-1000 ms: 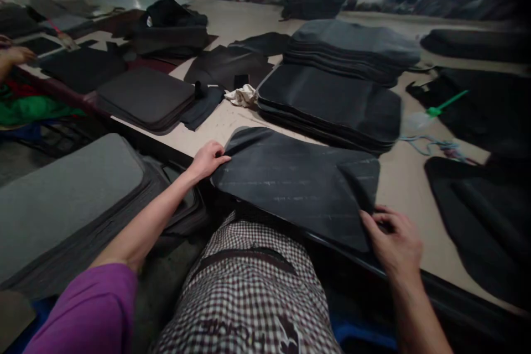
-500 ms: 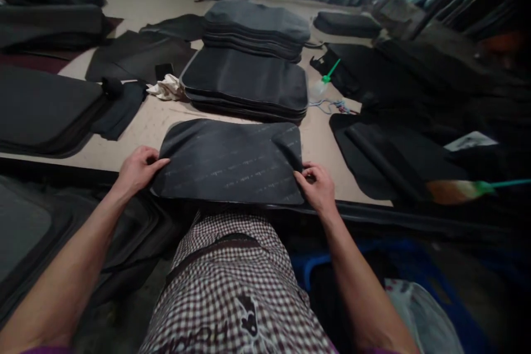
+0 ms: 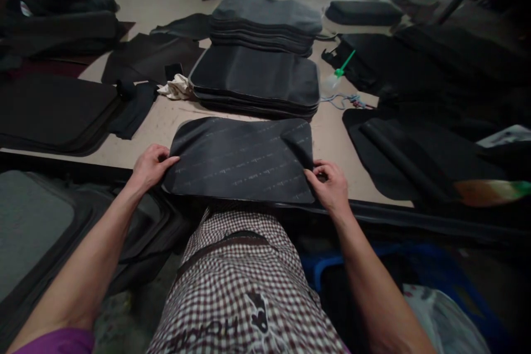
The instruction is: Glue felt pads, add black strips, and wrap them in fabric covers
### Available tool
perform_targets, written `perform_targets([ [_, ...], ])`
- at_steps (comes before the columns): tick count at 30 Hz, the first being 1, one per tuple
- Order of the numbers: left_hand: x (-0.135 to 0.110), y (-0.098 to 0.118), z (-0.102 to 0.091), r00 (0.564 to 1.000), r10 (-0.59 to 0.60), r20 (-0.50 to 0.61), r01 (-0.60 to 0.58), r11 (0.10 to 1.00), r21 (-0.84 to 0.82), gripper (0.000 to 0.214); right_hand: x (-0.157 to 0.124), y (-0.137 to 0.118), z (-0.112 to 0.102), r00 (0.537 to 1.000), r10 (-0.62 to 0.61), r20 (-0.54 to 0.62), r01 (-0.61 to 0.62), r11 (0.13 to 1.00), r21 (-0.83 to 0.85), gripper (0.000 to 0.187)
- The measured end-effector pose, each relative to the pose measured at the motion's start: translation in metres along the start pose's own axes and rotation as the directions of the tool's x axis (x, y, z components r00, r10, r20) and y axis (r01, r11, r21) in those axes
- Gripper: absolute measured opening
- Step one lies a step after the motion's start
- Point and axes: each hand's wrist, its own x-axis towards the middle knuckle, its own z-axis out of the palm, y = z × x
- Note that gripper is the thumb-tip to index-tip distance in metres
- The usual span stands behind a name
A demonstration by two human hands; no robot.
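A dark fabric panel (image 3: 243, 157) with faint printed lines lies flat at the near edge of the beige table (image 3: 166, 116), its right side folded over. My left hand (image 3: 151, 167) grips its left edge, fingers curled on it. At the panel's near right corner my right hand (image 3: 331, 185) pinches the fabric. Just beyond the panel sits a stack of dark padded panels (image 3: 257, 80), with a second grey stack (image 3: 265, 22) behind it.
A white rag (image 3: 176, 87) lies left of the stacks. A bottle with a green nozzle (image 3: 338, 74) and a tangle of cord (image 3: 346, 100) lie to the right. Black mats (image 3: 415, 149) cover the right side, dark pads (image 3: 53, 105) the left. Grey pads (image 3: 29, 227) sit lower left.
The view swung right, then settled back slightly. My right hand moved in along the panel's right edge and both hands now hold it squared to the table edge.
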Motion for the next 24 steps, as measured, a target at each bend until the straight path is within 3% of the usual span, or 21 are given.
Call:
perform_targets([
  [24,-0.0018,-0.0055,0.0007,0.999,0.030,-0.012,-0.030,0.999,-0.027,0.032,0.0007,-0.0044,-0.0018,1.000,-0.022,0.022,0.022,0.999,-0.028,0.024],
])
